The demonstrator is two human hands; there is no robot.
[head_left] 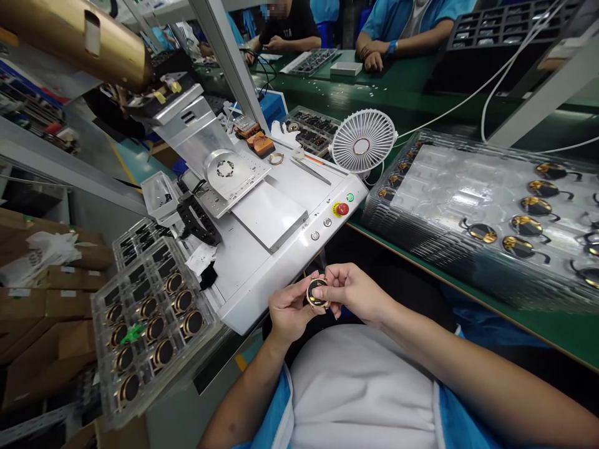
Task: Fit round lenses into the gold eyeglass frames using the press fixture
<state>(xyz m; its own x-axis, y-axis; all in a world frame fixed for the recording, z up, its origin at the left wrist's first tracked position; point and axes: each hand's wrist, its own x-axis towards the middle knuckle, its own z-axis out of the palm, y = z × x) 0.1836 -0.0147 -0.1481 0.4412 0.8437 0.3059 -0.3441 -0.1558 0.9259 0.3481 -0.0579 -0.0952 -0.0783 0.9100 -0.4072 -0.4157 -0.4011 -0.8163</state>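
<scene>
Left hand [291,313] curled, cradling round gold-rimmed part [317,293] at its edge; right hand [354,290] closed on it, thumb across the face; held just off white machine [248,293]; slipping fingers could drop it, skin oils smear it.

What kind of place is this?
It looks like a factory. Workers in blue sit at long green benches, plastic trays hold rows of matching round gold-rimmed parts, and a white machine has a red stop button.
</scene>
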